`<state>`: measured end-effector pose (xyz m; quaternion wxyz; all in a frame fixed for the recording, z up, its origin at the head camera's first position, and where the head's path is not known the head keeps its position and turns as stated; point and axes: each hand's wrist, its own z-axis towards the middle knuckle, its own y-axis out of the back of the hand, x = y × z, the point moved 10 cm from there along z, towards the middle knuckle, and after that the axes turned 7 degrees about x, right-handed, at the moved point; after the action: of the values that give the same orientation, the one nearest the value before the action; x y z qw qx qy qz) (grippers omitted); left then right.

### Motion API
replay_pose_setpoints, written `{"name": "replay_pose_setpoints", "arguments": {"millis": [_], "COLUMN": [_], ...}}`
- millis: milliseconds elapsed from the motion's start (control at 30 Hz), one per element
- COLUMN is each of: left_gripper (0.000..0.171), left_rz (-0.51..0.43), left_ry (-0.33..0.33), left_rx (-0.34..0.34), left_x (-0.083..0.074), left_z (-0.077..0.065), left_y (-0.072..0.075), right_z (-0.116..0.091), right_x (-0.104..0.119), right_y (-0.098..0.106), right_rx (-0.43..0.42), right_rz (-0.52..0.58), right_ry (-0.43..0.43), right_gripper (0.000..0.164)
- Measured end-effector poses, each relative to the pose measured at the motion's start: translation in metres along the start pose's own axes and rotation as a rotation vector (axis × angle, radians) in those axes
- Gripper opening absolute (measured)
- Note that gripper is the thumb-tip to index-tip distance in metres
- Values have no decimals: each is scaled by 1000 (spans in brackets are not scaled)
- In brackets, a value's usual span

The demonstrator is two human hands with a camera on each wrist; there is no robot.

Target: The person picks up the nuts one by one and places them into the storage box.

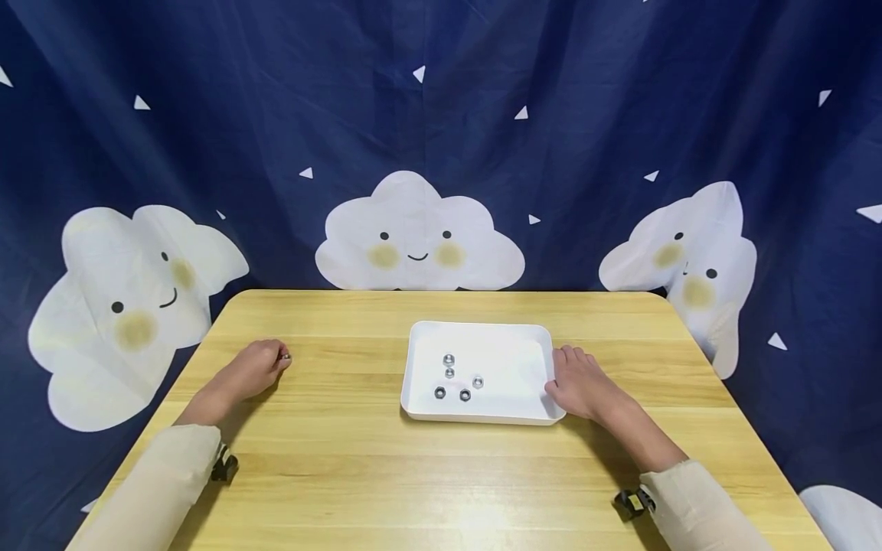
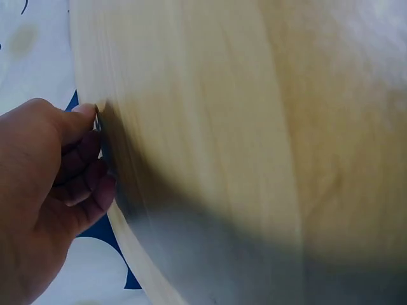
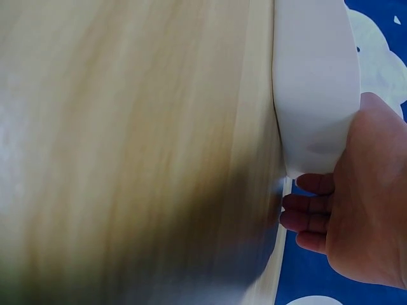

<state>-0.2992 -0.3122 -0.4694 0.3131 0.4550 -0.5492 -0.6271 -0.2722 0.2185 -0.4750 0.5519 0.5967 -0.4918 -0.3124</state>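
Note:
A white rectangular tray (image 1: pixel 510 360) stands on the table, and several hex nuts (image 1: pixel 449 359) lie loose in its left half. My right hand (image 1: pixel 582 381) grips the tray's right end, its thumb over the rim and its fingers along the outer wall. In the right wrist view the fingers (image 3: pixel 308 203) curl beside the tray's corner (image 3: pixel 318 127). Off to the left, my left hand (image 1: pixel 256 367) pinches a small metal nut (image 1: pixel 285 357) between thumb and fingers, low over the table. Most of that nut is hidden; only a thin edge shows in the left wrist view.
The light wooden table (image 1: pixel 344 459) has rounded far corners. Directly behind it hangs a dark blue curtain (image 1: pixel 276 92) with white clouds and triangles. A black wrist strap (image 1: pixel 223 464) shows at the left cuff, another strap (image 1: pixel 632 503) at the right.

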Motion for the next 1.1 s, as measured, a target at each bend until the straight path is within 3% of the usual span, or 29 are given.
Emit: {"name": "replay_pose_setpoints", "arguments": {"millis": [267, 667, 1100], "left_gripper": [8, 6, 6], "left_rz": [79, 73, 10], "left_ry": [-69, -10, -6], "left_rx": [-115, -117, -208], "left_x": [-11, -6, -5], "left_z": [0, 2, -2], "left_y": [11, 15, 19], "right_z": [0, 0, -1], "right_x": [1, 0, 0], "right_y": [1, 2, 2], "right_rx": [2, -24, -20], "right_rz": [-3, -12, 0], "right_ry": [1, 5, 4], "right_gripper": [54, 51, 52]}}
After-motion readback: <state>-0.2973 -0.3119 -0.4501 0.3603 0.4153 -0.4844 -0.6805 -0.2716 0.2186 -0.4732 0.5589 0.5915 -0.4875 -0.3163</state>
